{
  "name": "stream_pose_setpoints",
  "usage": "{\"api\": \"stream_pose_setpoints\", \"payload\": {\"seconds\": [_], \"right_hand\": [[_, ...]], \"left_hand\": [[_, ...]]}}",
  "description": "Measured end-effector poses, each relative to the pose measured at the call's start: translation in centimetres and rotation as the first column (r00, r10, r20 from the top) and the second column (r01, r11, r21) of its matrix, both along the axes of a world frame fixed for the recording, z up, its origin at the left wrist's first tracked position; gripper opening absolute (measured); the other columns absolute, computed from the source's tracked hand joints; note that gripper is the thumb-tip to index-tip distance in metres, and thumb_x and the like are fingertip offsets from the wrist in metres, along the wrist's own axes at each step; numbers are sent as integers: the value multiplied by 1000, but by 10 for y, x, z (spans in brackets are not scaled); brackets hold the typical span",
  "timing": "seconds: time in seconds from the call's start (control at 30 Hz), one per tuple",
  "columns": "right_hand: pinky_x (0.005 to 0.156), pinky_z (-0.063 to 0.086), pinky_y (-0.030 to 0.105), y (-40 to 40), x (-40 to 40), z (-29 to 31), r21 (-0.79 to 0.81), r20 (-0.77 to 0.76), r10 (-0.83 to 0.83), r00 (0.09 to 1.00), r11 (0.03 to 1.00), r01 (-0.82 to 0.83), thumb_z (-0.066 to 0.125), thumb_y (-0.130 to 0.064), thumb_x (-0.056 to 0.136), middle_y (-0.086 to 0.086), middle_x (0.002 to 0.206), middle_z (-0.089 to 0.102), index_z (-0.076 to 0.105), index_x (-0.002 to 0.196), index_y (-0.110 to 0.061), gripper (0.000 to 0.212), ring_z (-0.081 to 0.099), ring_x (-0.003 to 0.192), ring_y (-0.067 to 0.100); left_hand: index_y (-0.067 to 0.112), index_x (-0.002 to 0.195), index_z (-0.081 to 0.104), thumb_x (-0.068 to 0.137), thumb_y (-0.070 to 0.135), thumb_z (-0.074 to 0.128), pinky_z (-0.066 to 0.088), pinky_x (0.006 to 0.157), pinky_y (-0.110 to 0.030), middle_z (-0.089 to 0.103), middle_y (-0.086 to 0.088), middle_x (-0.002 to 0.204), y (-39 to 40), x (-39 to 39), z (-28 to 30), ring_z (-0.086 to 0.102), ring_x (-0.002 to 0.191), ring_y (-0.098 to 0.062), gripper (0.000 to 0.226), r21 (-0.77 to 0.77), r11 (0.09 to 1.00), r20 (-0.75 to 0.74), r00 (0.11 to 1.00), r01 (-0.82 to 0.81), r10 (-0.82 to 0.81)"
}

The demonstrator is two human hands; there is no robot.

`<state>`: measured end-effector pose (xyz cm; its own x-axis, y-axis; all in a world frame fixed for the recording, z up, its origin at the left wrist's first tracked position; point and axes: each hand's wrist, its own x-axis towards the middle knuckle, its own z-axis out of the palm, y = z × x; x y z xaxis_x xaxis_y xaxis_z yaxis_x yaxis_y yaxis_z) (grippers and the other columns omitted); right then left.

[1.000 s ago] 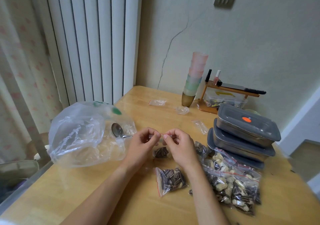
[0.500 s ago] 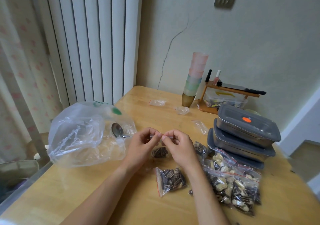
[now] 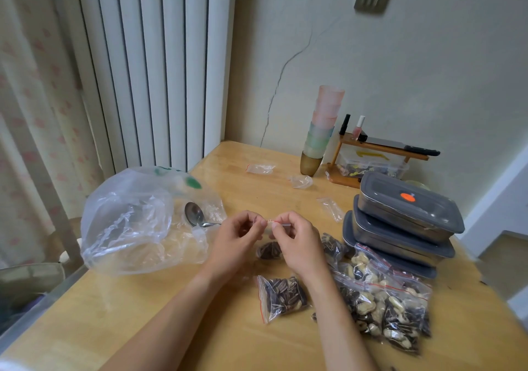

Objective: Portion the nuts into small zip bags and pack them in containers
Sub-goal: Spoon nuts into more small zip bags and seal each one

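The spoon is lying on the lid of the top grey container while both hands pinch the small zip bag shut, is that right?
Not quite. In the head view the spoon lies at the big clear plastic bag on the left, not on the top grey container, whose lid carries only an orange mark. The left hand and right hand do pinch the small zip bag.

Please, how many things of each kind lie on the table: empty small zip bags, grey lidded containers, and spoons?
Empty small clear zip bags: 3
Grey lidded rectangular containers, stacked: 3
Shiny metal spoon by the large clear plastic bag: 1
Total: 7
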<state>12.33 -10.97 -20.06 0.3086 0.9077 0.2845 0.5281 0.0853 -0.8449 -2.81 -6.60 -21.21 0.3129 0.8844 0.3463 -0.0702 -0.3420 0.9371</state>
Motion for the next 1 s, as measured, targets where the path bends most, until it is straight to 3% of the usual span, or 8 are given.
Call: {"api": "stream_pose_setpoints", "payload": {"seconds": [0.17,0.33,0.53,0.73,0.87,1.0], "right_hand": [[84,60,47,-3,-2,3,-31,-114,35,993,999,-39,65,-54,79,-7,86,77,69,87,-34,21,74,86,11],[86,60,49,-2,-2,3,-25,-89,25,996,999,-27,68,-35,89,-7,84,78,69,86,-27,9,75,85,11],[81,61,46,-3,-4,5,-25,-65,4,998,1000,-6,63,-44,84,-9,85,77,67,84,-35,11,75,84,12],[84,61,43,-4,-6,5,-43,-116,11,993,999,-17,70,-48,84,-9,86,78,69,85,-26,22,74,87,9],[83,60,38,-4,-6,5,-63,-47,-3,999,998,0,70,-28,94,-10,81,77,68,86,-22,11,73,83,6],[79,59,34,-3,-4,4,-43,21,-31,999,999,32,69,-27,96,-6,84,76,67,86,-25,11,73,87,8]], "left_hand": [[11,87,69,99,24,65,47,69,-21,64,4,73,1,-1,0,58,72,-9,19,-17,1000,11,1000,-12,12],[6,92,67,100,18,63,50,74,-18,67,4,78,-3,0,2,63,75,-9,15,-25,999,23,999,22,-22],[4,91,66,100,14,62,47,72,-16,64,6,74,-1,-1,0,61,73,-7,14,-34,999,17,1000,11,-11],[4,90,66,101,14,62,48,72,-19,65,4,76,-1,-1,1,60,73,-8,16,-16,1000,18,1000,19,-19],[9,90,66,101,19,62,48,72,-25,64,1,75,-2,1,-1,59,73,-12,16,-25,999,1,999,42,-42],[11,89,66,100,19,64,48,72,-25,64,2,76,2,0,-5,59,74,-12,13,-18,1000,-11,1000,14,-14]]}}
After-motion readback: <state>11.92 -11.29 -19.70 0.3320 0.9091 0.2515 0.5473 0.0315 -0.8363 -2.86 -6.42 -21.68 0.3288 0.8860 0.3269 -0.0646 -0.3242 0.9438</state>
